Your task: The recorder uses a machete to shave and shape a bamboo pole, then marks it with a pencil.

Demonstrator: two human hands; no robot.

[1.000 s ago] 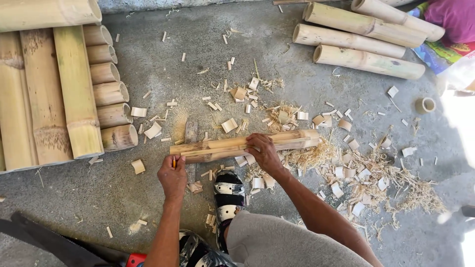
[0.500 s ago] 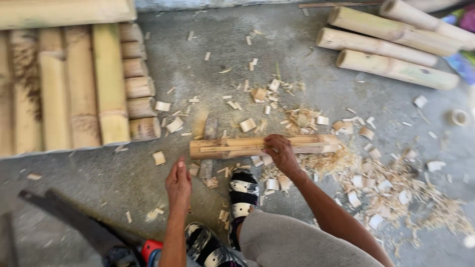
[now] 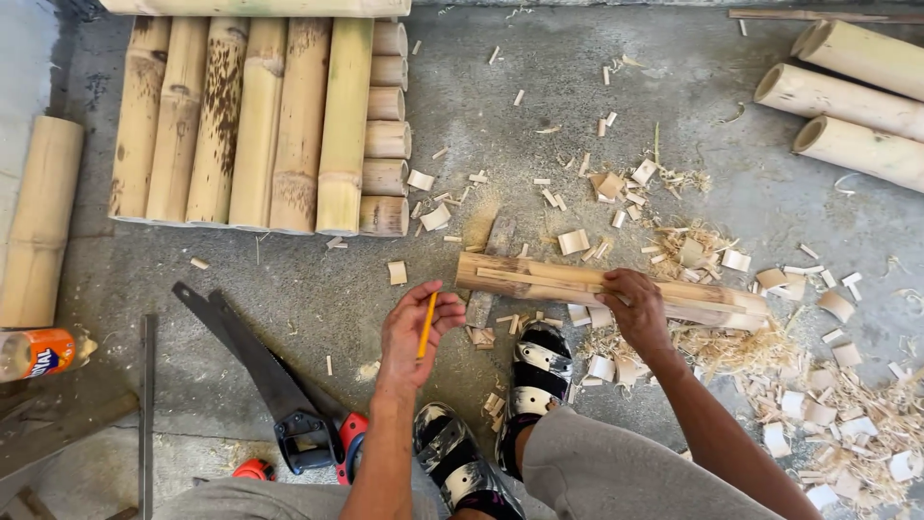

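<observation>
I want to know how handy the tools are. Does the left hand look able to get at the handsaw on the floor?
Probably yes. The left hand holds a yellow pencil, and the handsaw lies just beside that forearm on bare concrete with nothing between them; the pencil would need shifting or putting down first.

A grey concrete floor (image 3: 289,289) carries everything. At upper left lies a raft of bamboo poles (image 3: 260,120) laid side by side, with one loose bamboo section (image 3: 40,221) at the far left edge. Three bamboo tubes (image 3: 852,106) lie at upper right. A split bamboo piece (image 3: 539,279) rests at centre, ringed by chips and shavings (image 3: 818,385) spreading to the lower right. Two handsaws (image 3: 265,371) and an orange bottle (image 3: 37,351) lie at lower left.
</observation>
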